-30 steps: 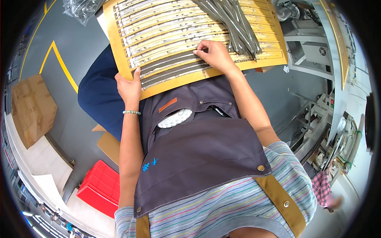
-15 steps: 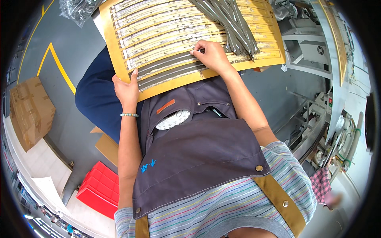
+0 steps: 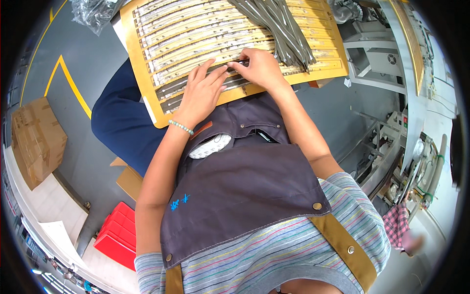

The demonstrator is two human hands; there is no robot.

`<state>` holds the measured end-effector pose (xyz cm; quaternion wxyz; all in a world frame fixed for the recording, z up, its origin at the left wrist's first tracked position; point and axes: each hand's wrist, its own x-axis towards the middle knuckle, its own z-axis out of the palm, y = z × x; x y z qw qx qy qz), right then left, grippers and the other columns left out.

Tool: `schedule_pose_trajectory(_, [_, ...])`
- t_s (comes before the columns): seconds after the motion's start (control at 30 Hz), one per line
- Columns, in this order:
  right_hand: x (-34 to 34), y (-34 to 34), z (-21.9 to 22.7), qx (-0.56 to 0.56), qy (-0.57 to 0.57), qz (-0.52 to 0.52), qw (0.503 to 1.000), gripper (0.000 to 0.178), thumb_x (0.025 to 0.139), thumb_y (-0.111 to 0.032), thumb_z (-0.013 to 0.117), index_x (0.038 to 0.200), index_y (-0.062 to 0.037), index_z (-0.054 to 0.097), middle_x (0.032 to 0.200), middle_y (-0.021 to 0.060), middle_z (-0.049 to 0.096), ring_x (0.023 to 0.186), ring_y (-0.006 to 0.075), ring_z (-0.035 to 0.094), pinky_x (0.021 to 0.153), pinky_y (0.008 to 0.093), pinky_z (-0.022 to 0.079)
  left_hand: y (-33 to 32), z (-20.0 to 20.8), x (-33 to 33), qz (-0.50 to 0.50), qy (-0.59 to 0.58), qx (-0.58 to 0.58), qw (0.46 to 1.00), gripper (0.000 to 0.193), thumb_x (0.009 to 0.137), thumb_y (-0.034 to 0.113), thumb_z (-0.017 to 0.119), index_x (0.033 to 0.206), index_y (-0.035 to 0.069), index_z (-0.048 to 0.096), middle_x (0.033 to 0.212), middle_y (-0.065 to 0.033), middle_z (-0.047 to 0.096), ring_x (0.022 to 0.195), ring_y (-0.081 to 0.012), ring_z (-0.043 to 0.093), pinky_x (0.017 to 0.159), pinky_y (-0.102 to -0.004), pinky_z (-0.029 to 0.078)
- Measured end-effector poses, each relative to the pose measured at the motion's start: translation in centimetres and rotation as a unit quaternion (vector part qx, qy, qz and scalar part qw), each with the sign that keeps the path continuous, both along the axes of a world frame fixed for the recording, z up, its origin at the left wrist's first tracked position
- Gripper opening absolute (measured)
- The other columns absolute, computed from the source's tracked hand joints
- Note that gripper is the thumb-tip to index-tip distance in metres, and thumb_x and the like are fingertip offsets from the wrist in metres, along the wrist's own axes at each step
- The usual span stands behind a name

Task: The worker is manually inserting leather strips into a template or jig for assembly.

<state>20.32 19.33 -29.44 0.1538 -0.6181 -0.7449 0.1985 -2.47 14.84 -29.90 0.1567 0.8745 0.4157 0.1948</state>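
Observation:
A yellow board (image 3: 159, 117) with long rows of whitish lines leans across my lap. Dark grey strips (image 3: 171, 104) lie along its nearest rows. My left hand (image 3: 203, 93) rests over these rows with its fingers stretched out, fingertips touching the strip beside my right hand. My right hand (image 3: 262, 69) is closed in a pinch on a dark grey strip, its thumb and index fingertip close to the left fingertips. Just beyond the right hand, a loose bundle of dark grey strips (image 3: 281, 32) lies across the board. My left palm and fingers hide part of the nearest rows.
Clear plastic wrapping (image 3: 95, 13) is at the board's far left corner. A cardboard box (image 3: 39, 137) and a red crate (image 3: 117, 235) stand to the left. Grey metal equipment (image 3: 377, 59) is on the right. Another person's checked sleeve (image 3: 395, 225) shows at lower right.
My left hand has moved from the board's left edge rightward, onto the strip beside my right hand. The right hand has slid slightly left along the row.

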Motion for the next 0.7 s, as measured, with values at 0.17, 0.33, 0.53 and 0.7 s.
schedule_pose_trajectory(0.17, [2.2, 0.0, -1.1, -0.068, 0.140, -0.064, 0.986, 0.025, 0.089, -0.027, 0.077, 0.098, -0.0036, 0.079, 0.084, 0.0167, 0.077, 0.076, 0.0316, 0.075, 0.073, 0.0415, 0.059, 1.2, -0.5, 1.3, -0.055, 0.016, 0.005, 0.998, 0.042, 0.097, 0.023, 0.070, 0.135, 0.006, 0.069, 0.150, -0.0014, 0.060, 0.149, -0.0301, 0.042, 0.119, -0.0462, 0.036])
schedule_pose_trajectory(0.33, [2.1, -0.2, -1.8, -0.063, 0.172, -0.083, 0.980, 0.016, 0.088, -0.017, 0.076, 0.095, -0.0027, 0.078, 0.083, 0.0161, 0.077, 0.074, 0.0314, 0.075, 0.071, 0.0410, 0.059, 1.4, -1.1, 1.9, -0.060, 0.021, 0.003, 0.998, 0.045, 0.096, 0.026, 0.071, 0.137, 0.005, 0.068, 0.152, -0.0013, 0.059, 0.150, -0.0297, 0.041, 0.120, -0.0461, 0.035])
schedule_pose_trajectory(0.53, [1.1, -1.0, -2.3, 0.004, 0.145, -0.104, 0.984, 0.012, 0.087, -0.014, 0.075, 0.089, -0.0024, 0.075, 0.082, 0.0148, 0.075, 0.076, 0.0336, 0.074, 0.071, 0.0432, 0.058, 1.2, -1.5, 1.9, -0.051, 0.028, 0.000, 0.998, 0.051, 0.095, 0.027, 0.073, 0.140, 0.003, 0.066, 0.153, -0.0036, 0.058, 0.150, -0.0307, 0.041, 0.121, -0.0468, 0.033])
schedule_pose_trajectory(0.7, [1.3, -0.9, -2.4, 0.026, 0.125, -0.089, 0.988, 0.010, 0.086, -0.013, 0.074, 0.087, -0.0027, 0.073, 0.082, 0.0147, 0.074, 0.077, 0.0343, 0.074, 0.071, 0.0446, 0.058, 1.6, -1.2, 2.6, -0.051, -0.003, -0.019, 0.999, 0.051, 0.094, 0.023, 0.074, 0.140, 0.002, 0.065, 0.155, -0.0045, 0.056, 0.150, -0.0324, 0.040, 0.122, -0.0478, 0.032])
